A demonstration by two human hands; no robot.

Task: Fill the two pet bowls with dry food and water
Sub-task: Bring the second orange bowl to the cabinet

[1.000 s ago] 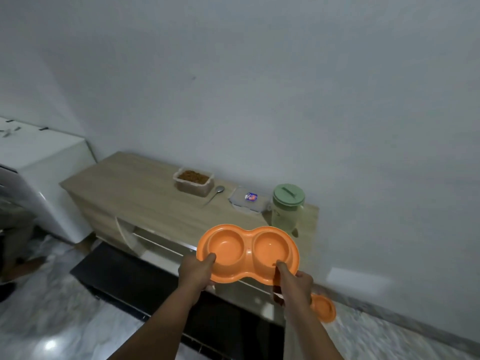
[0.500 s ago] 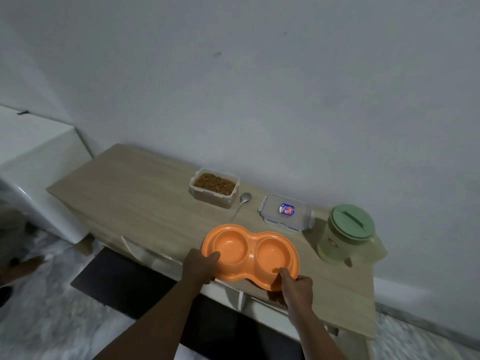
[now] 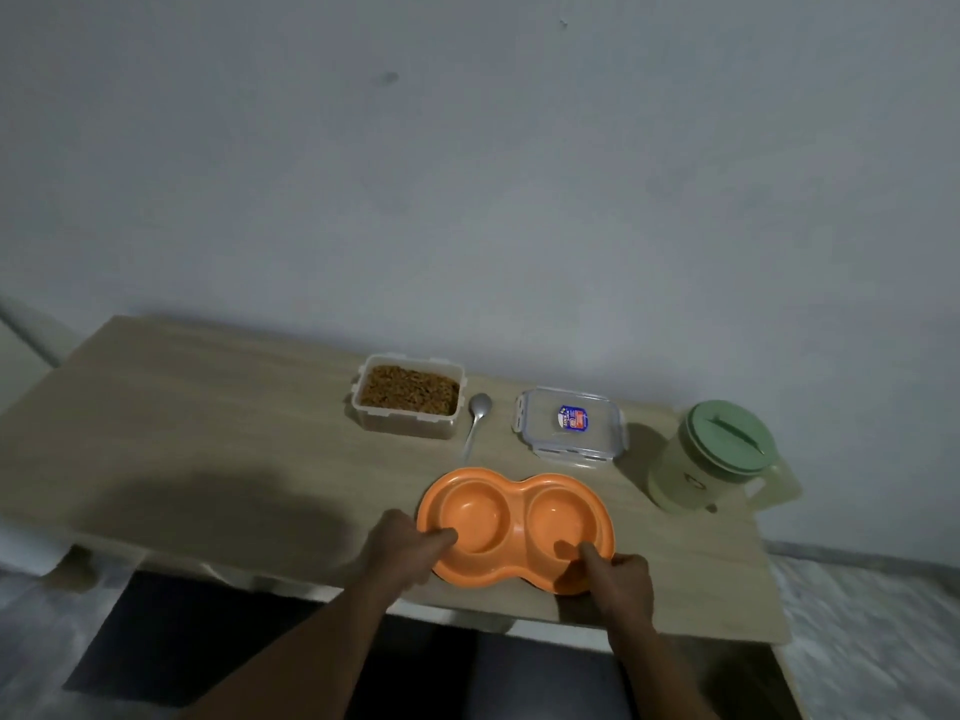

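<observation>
Both hands, left hand [image 3: 402,543] and right hand [image 3: 623,574], grip the bowl [image 3: 514,530] by its rim; it looks light, stiff, slick plastic.

This looks like a plain room in a home. A low cabinet with a pale wood-grain top [image 3: 208,433] stands against a bare grey painted wall [image 3: 467,174]. On it sit household things: a clear plastic tub of brown dry pet food [image 3: 408,403], a metal spoon [image 3: 477,419], a clear snap-lock lid [image 3: 570,426], a pale green lidded plastic jug [image 3: 714,459] far right. Marbled grey floor tiles [image 3: 872,641] show nearby.
</observation>
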